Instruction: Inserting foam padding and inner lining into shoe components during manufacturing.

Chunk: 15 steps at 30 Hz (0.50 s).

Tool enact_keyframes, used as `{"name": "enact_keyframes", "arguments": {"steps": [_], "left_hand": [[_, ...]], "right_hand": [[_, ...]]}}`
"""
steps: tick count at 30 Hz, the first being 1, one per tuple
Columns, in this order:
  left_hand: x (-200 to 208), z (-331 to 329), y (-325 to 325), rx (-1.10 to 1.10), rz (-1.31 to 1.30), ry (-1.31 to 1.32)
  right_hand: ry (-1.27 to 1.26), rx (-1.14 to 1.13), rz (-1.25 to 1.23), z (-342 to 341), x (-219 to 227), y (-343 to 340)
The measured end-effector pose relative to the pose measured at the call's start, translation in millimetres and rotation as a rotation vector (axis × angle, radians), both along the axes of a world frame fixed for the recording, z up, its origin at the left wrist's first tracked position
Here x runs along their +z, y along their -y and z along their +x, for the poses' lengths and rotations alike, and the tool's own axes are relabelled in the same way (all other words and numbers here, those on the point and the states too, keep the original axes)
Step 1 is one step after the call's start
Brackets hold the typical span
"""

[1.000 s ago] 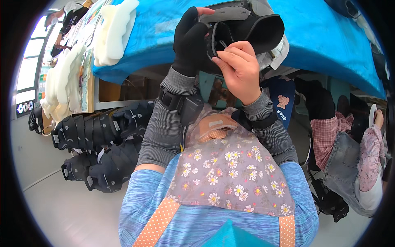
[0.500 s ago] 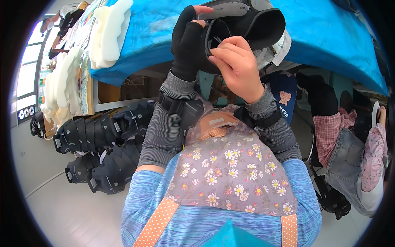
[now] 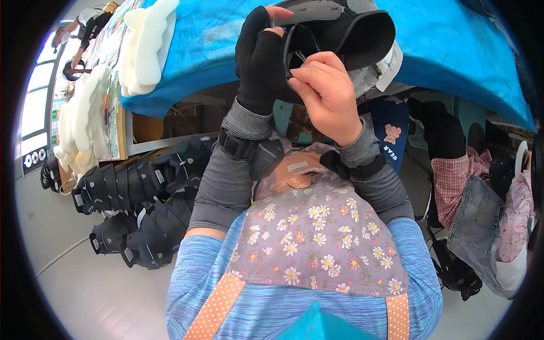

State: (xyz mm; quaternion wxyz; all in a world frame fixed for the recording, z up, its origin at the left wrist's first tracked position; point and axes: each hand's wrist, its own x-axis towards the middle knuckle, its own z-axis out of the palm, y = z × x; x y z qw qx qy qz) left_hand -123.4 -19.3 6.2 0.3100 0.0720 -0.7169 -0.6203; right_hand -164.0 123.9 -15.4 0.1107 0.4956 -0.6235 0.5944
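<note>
Over the table's near edge I hold up a black, padded, boot-like piece (image 3: 367, 41) with an open top and a grey, sole-shaped part along its far side. My left hand (image 3: 258, 62), in a black fingerless glove, is wrapped round its left side. My bare right hand (image 3: 326, 85) pinches the edge of the opening, thumb against the bent fingers. A small shiny detail shows inside the opening beside these fingers; its kind is unclear. What lies between the right fingertips is hidden.
A blue-covered table (image 3: 453, 51) spans the front. White foam pieces (image 3: 148, 45) stand at its left end. Several black boot-like pieces (image 3: 122, 184) are stacked at the left. A seated person in a denim apron (image 3: 479, 226) is close at my right; another person (image 3: 93, 28) is at the far left.
My right hand has shifted very slightly, still pinching the rim, and the opening looks a little wider there. The left hand keeps its hold.
</note>
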Motion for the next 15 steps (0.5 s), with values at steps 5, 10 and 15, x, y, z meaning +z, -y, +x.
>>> {"name": "enact_keyframes", "arguments": {"steps": [5,10,15], "left_hand": [[6.5,1.0,-4.7,0.079,-0.224,-0.087],[-1.0,4.9,-3.1,-0.026,-0.154,-0.077],[-6.7,21.4,11.3,-0.221,0.309,-0.235]], "right_hand": [[-0.14,0.074,0.04,-7.0,12.4,-4.0],[-0.231,0.035,0.11,-6.1,8.6,-0.4],[-0.217,-0.052,0.155,8.1,10.8,6.3]]}}
